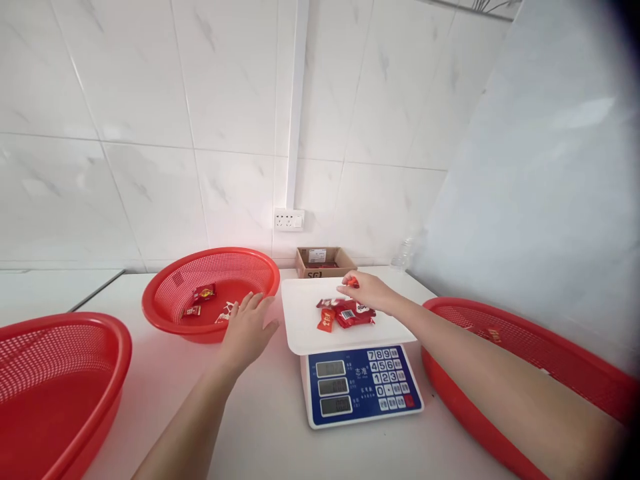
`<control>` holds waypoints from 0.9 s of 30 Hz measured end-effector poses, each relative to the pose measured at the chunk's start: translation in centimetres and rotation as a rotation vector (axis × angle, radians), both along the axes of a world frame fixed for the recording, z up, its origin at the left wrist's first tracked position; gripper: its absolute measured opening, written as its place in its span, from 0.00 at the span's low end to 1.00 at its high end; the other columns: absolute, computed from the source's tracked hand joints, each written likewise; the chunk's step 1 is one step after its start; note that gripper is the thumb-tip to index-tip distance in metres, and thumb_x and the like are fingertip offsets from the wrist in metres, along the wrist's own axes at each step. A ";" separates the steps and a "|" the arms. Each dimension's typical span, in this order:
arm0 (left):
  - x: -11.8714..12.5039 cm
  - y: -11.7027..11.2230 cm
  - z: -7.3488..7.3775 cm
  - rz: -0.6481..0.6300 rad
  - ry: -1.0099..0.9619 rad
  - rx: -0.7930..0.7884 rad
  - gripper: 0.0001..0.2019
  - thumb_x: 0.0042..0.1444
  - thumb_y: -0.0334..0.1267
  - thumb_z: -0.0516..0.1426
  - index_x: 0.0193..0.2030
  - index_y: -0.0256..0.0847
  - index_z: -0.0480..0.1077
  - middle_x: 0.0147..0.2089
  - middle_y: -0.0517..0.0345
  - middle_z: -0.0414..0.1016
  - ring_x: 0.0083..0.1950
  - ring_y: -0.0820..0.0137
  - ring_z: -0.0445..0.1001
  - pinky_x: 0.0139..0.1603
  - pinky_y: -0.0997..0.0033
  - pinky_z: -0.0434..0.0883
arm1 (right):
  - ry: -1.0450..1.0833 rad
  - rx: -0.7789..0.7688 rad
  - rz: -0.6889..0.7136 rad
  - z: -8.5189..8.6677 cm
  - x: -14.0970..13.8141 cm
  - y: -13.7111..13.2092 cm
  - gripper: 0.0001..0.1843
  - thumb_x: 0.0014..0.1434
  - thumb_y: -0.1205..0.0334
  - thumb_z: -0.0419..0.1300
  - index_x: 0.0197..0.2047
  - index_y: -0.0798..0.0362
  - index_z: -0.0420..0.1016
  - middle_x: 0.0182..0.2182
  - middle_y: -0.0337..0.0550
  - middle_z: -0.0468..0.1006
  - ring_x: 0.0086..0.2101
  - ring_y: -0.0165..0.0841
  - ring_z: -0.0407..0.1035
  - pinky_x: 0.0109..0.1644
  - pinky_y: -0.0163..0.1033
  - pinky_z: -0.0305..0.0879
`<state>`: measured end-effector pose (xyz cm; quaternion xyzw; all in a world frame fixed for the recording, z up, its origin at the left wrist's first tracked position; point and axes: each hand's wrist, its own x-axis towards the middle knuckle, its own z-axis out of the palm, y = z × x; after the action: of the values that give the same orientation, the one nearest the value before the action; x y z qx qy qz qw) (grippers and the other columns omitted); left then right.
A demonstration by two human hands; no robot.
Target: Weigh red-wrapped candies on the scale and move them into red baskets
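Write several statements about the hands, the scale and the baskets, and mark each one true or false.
1. The right hand pinches a small red packet above the white tray of the scale. True.
2. The left hand grips a packet. False: it is open, fingers spread, at the near rim of the round red basket.
3. The white tray is bare. False: several red packets lie on it.
4. A cardboard box stands by the wall behind the scale. True.
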<state>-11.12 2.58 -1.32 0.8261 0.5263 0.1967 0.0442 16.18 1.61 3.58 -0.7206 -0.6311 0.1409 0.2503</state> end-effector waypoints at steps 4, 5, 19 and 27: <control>0.0 0.0 -0.1 -0.009 -0.017 -0.010 0.21 0.59 0.41 0.50 0.59 0.41 0.62 0.64 0.47 0.60 0.67 0.53 0.52 0.63 0.44 0.50 | -0.002 -0.015 -0.057 0.3 1.1 0.1 0.10 0.54 0.52 0.57 0.32 0.50 0.68 0.23 0.37 0.72 0.24 0.29 0.65 0.28 0.34 0.57; 0.0 0.0 -0.1 -0.011 -0.018 -0.009 0.21 0.59 0.41 0.50 0.59 0.41 0.62 0.64 0.47 0.60 0.67 0.53 0.52 0.63 0.44 0.50 | 0.007 -0.018 -0.072 0.3 1.3 0.1 0.11 0.55 0.52 0.56 0.32 0.50 0.68 0.23 0.36 0.72 0.24 0.28 0.65 0.27 0.33 0.57; -0.1 0.1 -0.3 -0.011 -0.017 -0.008 0.21 0.59 0.42 0.50 0.59 0.41 0.62 0.64 0.48 0.61 0.67 0.53 0.51 0.63 0.44 0.50 | 0.126 -0.112 -0.092 -0.3 0.5 1.2 0.21 0.57 0.60 0.53 0.53 0.59 0.67 0.54 0.55 0.68 0.45 0.37 0.70 0.40 0.35 0.68; 0.1 0.0 -0.3 -0.010 -0.011 -0.012 0.21 0.59 0.42 0.50 0.59 0.41 0.62 0.64 0.47 0.60 0.67 0.53 0.51 0.64 0.44 0.49 | -0.155 -0.194 0.364 -0.9 0.5 -1.7 0.18 0.49 0.70 0.56 0.42 0.48 0.76 0.43 0.42 0.77 0.43 0.39 0.69 0.46 0.40 0.63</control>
<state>-11.03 2.54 -1.63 0.8273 0.5232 0.1979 0.0530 16.64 -0.09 2.73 -0.6242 -0.7515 0.1880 0.1009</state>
